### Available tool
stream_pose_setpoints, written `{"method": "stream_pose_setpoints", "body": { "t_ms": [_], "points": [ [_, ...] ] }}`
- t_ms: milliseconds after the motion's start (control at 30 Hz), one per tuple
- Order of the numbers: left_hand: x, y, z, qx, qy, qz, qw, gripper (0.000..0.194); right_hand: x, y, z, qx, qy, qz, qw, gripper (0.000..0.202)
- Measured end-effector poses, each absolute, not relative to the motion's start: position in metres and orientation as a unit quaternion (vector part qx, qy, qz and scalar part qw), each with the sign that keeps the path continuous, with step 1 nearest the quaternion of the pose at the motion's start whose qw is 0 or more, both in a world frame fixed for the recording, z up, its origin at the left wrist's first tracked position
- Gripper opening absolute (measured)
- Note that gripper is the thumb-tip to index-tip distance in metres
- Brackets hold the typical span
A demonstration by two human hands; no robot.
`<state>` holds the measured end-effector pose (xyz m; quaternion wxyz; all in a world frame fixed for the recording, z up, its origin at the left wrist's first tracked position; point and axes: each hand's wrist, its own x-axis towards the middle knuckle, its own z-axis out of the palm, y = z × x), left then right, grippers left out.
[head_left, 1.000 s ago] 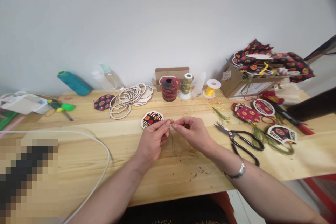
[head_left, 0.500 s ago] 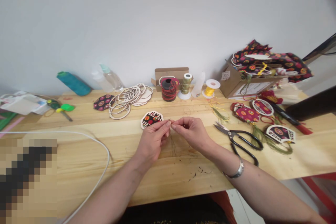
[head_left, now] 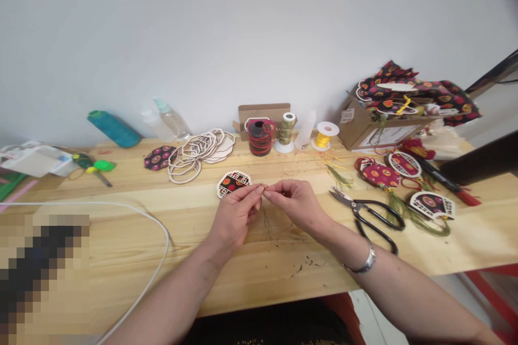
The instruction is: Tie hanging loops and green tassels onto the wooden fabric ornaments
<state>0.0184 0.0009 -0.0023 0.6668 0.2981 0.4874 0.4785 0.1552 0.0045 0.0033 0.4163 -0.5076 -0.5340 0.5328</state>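
Head cam — L hand [head_left: 234, 214] + R hand [head_left: 297, 206] pinched narrow, tips nr. touching, on thread [head_left: 266, 220] — v. fine, drab olive, hanging loose below.

Red and orange motifs are set against black on the framed ornament [head_left: 233, 181]; the thread cone [head_left: 114, 128] is coloured teal.

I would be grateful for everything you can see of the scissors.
The scissors lie flat on the wooden table, to the right of the right hand, unheld. They have dark, metal-looking blades and two black loop handles, spread apart. The blades point leftward and slightly away. Whether they touch anything besides the table is unclear.
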Motion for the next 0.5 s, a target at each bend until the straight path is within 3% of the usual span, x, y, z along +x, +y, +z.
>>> {"method": "stream_pose_setpoints", "body": {
  "t_ms": [267, 500],
  "points": [
    [0.018, 0.002, -0.002, 0.306, 0.483, 0.485, 0.662, 0.024, 0.164, 0.008, 0.006, -0.534, -0.586, 0.422, 0.44, 0.023],
    [0.016, -0.001, -0.009, 0.4, 0.463, 0.436, 0.66, 0.022, 0.172, 0.016, 0.003, -0.419, -0.499, 0.633, 0.418, 0.024]
  ]
}}
